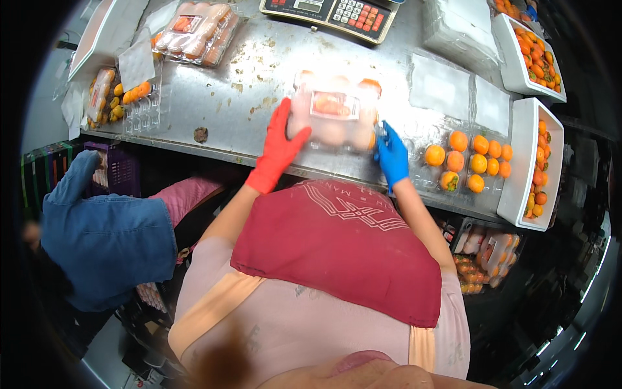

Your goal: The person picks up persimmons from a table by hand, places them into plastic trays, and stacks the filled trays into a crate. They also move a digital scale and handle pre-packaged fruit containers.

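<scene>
In front of me a clear plastic clamshell pack [335, 129] of orange fruit, apparently persimmons, lies on the steel table [223, 116]. A label with a fruit picture sits on its whitish, glare-washed top. My left hand [282, 146], in a red rubber glove, holds the pack's left side, thumb over the near corner. On the opposite side, my right hand [391, 153], gloved in blue, has its fingers at the pack's right edge; its grip is partly hidden. To the right lies an open clamshell tray [418, 146] with several persimmons [455, 160] in its near half and a white pad [440, 87] in its far half.
A second open tray with persimmons [493, 150] adjoins a white foam box [510, 194] of fruit. Beyond are a digital scale [335, 14], stacked clamshells [457, 29] and another fruit box [510, 58]. Finished-looking packs [194, 34] stand far left. A person in blue [112, 238] is bent at left.
</scene>
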Demonstrator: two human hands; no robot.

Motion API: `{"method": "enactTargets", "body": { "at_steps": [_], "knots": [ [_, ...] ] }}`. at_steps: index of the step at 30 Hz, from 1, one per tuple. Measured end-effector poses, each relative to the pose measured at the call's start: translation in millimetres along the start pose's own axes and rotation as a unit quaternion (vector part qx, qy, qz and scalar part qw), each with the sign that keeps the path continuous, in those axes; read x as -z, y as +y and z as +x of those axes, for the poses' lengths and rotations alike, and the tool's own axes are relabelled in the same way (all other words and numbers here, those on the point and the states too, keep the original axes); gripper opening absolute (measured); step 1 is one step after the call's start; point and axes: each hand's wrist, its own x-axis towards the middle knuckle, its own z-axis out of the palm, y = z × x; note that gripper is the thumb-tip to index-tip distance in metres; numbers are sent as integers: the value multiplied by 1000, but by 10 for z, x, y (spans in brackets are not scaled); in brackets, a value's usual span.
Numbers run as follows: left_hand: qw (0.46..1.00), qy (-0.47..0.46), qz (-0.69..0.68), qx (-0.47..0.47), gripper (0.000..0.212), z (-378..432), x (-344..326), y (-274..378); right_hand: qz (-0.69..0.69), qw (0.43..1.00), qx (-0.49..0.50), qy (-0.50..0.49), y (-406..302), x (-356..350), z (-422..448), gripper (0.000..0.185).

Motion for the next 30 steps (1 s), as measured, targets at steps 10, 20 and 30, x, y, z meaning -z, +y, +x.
{"method": "enactTargets", "body": {
  "at_steps": [10,20,30],
  "knots": [
    [1000,10,-29,-5,73,272,22,-94,-25,973,166,156,-452,-53,30,33],
    [999,26,9,-15,71,176,-78,-17,456,829,-322,-23,-527,-592,140,15],
    [993,33,-112,15,69,95,-176,-23,336,894,-290,64,-585,-622,244,13]
  ]
}}
